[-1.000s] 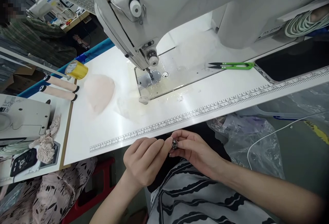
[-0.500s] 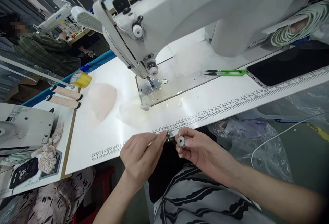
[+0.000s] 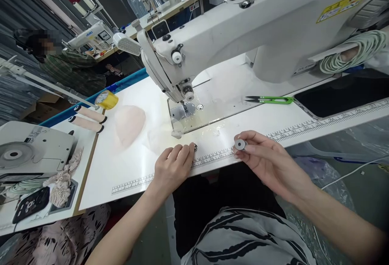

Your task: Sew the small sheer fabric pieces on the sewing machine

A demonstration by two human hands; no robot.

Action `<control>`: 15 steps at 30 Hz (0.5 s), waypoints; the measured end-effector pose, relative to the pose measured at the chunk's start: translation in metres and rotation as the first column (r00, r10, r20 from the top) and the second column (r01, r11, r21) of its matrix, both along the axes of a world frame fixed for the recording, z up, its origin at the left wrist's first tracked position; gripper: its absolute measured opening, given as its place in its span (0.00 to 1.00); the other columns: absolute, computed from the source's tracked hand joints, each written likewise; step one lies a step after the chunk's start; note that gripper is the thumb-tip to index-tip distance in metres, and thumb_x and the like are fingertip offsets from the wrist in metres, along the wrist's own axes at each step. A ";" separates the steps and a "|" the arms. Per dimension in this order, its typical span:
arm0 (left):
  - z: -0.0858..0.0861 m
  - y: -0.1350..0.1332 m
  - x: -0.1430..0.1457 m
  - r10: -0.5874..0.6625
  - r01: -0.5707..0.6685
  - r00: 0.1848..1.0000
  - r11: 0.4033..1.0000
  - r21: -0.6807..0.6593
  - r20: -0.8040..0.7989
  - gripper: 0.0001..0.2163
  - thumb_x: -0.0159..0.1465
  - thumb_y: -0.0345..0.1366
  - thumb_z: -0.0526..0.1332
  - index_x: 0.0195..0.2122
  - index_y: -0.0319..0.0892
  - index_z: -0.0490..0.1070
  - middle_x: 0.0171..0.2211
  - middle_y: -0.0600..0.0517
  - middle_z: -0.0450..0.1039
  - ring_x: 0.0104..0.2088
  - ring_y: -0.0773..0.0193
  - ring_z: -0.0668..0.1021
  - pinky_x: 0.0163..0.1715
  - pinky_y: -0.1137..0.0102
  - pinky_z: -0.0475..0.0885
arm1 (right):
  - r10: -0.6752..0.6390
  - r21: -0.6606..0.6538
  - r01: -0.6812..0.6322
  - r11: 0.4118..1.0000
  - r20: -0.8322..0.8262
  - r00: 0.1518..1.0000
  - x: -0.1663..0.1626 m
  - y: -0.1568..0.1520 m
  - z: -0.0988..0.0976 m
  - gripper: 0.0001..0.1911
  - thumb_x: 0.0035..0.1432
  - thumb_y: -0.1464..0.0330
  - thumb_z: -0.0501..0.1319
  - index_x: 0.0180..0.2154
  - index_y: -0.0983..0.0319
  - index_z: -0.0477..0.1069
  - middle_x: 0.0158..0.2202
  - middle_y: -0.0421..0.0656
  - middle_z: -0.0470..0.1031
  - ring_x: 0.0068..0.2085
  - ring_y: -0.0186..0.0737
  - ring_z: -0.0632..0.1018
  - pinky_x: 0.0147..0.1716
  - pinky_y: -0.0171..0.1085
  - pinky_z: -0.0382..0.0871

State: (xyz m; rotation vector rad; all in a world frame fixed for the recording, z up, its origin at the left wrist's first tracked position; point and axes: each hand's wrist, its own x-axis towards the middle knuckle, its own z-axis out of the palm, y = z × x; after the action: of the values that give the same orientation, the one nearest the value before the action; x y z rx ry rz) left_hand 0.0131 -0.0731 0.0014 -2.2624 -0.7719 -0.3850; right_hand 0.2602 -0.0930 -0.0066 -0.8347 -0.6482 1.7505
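Bright glare on white tabletop (image 3: 106,159)

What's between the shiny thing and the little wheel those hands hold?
In the head view, white tabletop with printed ruler marks shows between the metal piece and the grey wheel.

My white table (image 3: 101,176), with a machine (image 3: 225,42) on it.
Along its front edge runs my ruler scale (image 3: 133,184); pale pink cloth (image 3: 130,125) lies left, yellow tape (image 3: 108,100) by the far left corner, green snips (image 3: 273,100) rightward, just beside a phone (image 3: 340,92).
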 end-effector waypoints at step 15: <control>0.155 0.085 0.091 0.067 -0.078 0.990 0.993 0.087 0.124 0.16 0.69 0.39 0.55 0.24 0.42 0.69 0.23 0.53 0.71 0.25 0.65 0.73 0.21 0.68 0.54 | -0.337 0.514 0.092 0.853 0.407 0.849 0.025 0.055 -0.005 0.12 0.56 0.60 0.66 0.41 0.57 0.77 0.38 0.43 0.76 0.39 0.39 0.78 0.42 0.38 0.74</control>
State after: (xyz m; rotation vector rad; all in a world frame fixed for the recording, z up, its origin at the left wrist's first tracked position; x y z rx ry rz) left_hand 0.1040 0.0122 0.1565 -2.1348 -0.8783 -0.5162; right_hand 0.2852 -0.0383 -0.0117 -0.9536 -1.2138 1.0855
